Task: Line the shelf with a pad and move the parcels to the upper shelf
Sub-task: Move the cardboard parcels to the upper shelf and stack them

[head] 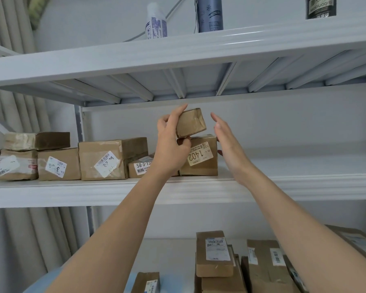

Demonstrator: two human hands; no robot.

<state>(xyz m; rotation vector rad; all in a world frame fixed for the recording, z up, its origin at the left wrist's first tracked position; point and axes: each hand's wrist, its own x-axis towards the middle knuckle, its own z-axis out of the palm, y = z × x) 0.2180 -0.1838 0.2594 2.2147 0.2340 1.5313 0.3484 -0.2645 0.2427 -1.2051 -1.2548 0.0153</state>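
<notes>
My left hand (171,142) grips a small brown taped parcel (191,123), tilted, just above the box labelled 1402 (201,156) on the middle shelf (93,192). My right hand (228,142) is held up to the right of that parcel with straight fingers, touching nothing I can see. A row of cardboard parcels (101,159) stands on the left half of the same shelf. More parcels (215,253) lie on the lower shelf (169,256), between my forearms. I see no pad that I can tell apart from the white shelf board.
The top shelf (178,51) carries a white bottle (155,22), a blue-grey can (209,14) and a dark container (320,7). The middle shelf's right half (304,166) holds nothing. A beige curtain (11,39) hangs at the left.
</notes>
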